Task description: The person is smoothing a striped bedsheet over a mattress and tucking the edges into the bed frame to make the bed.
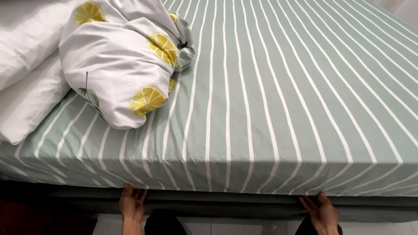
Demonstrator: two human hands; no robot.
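A pale green bed sheet (270, 100) with thin white stripes covers the mattress and runs down over its near side. My left hand (132, 204) reaches up under the sheet's lower edge at the left, fingertips tucked beneath the mattress side. My right hand (322, 212) does the same at the right, its fingers spread and touching the sheet's hem. Neither hand visibly grips the fabric.
A bunched white duvet (117, 56) with yellow lemon slices lies at the far left of the bed. Two white pillows (26, 65) are stacked beside it at the left edge. A dark green bed base (226, 204) runs below the mattress, above a white floor.
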